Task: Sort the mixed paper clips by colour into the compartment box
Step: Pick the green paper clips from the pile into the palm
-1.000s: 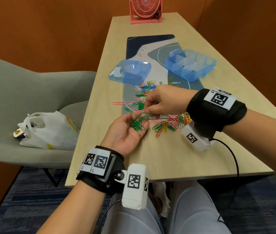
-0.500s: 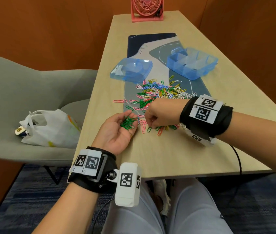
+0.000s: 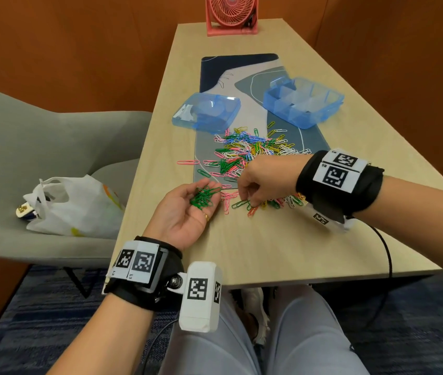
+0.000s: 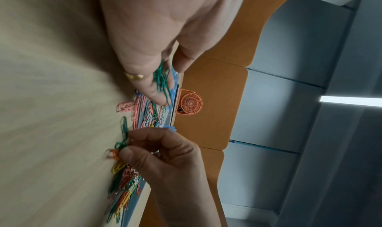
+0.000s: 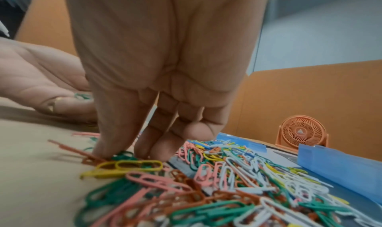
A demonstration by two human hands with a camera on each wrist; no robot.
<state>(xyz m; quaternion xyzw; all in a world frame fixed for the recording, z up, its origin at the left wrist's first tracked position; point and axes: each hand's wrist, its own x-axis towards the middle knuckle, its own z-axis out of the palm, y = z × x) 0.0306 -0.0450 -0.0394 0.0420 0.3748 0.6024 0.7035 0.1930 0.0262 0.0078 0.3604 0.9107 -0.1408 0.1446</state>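
Observation:
A mixed pile of coloured paper clips (image 3: 252, 150) lies on the mat and spills onto the bare table near me. My left hand (image 3: 187, 209) lies palm up beside the pile, fingers relaxed, carrying a bunch of green clips (image 3: 204, 197) that the left wrist view shows on the fingers (image 4: 162, 83). My right hand (image 3: 246, 200) reaches down to the pile's near edge. Its thumb and forefinger pinch a green clip (image 4: 122, 144) that still lies on the table (image 5: 122, 154). The blue compartment box (image 3: 304, 120) stands open at the back right.
The box's blue lid (image 3: 206, 112) lies left of the pile, on the mat's (image 3: 231, 69) edge. A pink fan (image 3: 232, 14) stands at the table's far end. A grey chair (image 3: 52, 136) with a white plastic bag (image 3: 79, 207) sits to the left. A cable (image 3: 388, 255) hangs over the front edge.
My right hand has left the left palm, dropped to the near edge of the pile and closed its fingertips on a green clip. The left hand has stayed palm up with its clips.

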